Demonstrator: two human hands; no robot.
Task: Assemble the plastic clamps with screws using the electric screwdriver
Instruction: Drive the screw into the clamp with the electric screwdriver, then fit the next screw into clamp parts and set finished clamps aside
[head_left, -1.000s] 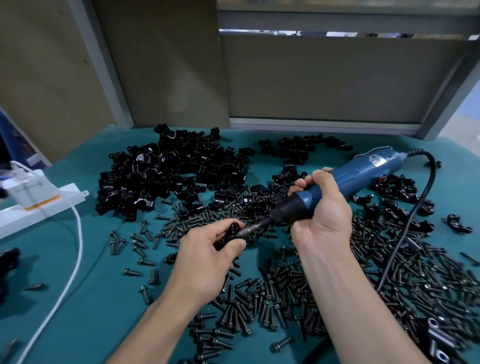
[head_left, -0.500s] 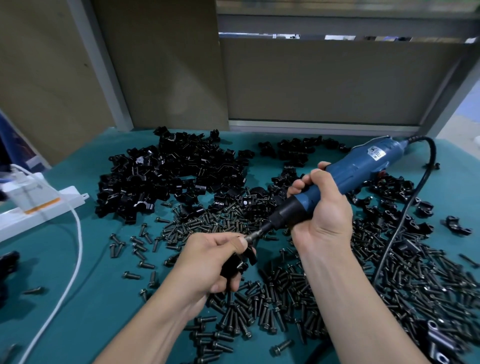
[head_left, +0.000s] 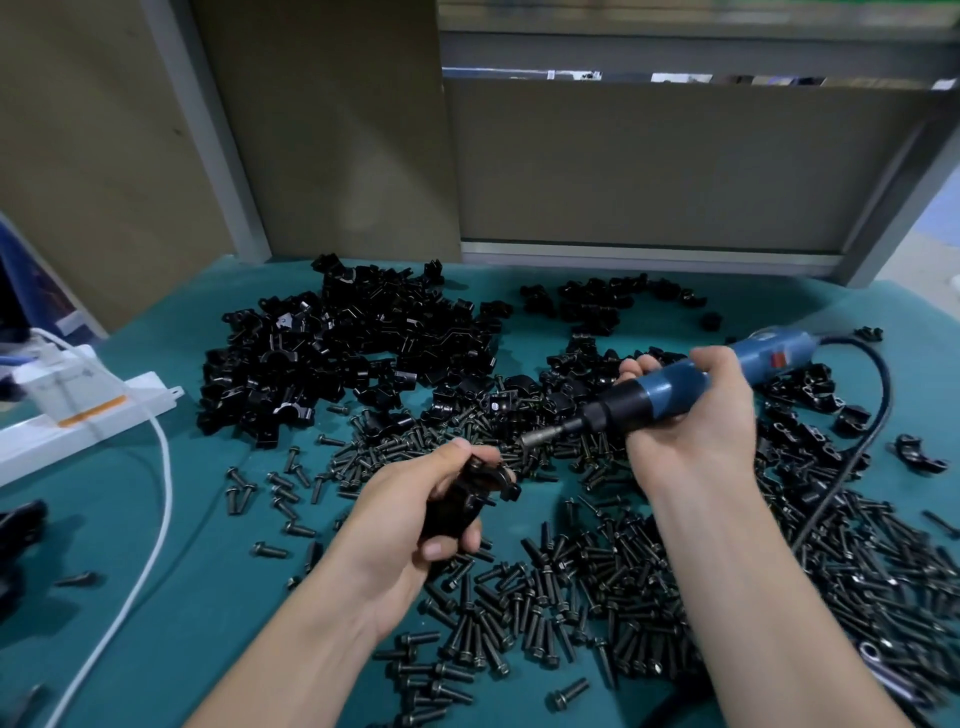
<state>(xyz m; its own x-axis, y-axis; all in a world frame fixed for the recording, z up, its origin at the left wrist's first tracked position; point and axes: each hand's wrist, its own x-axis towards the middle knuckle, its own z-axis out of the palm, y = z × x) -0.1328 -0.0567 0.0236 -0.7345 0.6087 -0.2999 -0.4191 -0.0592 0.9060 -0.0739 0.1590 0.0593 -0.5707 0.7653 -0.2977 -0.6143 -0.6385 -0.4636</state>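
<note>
My left hand (head_left: 410, 514) grips a black plastic clamp (head_left: 470, 491) above the green table mat, fingers curled round it. My right hand (head_left: 691, 415) holds the blue electric screwdriver (head_left: 670, 389) level, its bit (head_left: 540, 436) pointing left and a short gap above and to the right of the clamp. A big pile of black clamps (head_left: 337, 353) lies at the back left. Loose black screws (head_left: 571, 597) cover the mat in front and to the right.
A smaller clamp heap (head_left: 597, 301) sits at the back centre, more clamps (head_left: 810, 410) at the right. The screwdriver's black cable (head_left: 878, 410) loops along the right. A white power strip (head_left: 78, 405) and white cord (head_left: 161, 499) lie at the left. Panels wall the back.
My left hand has pulled the clamp down and away from the bit. My right hand has moved the screwdriver right and flattened it, so the bit is now clear of the clamp.
</note>
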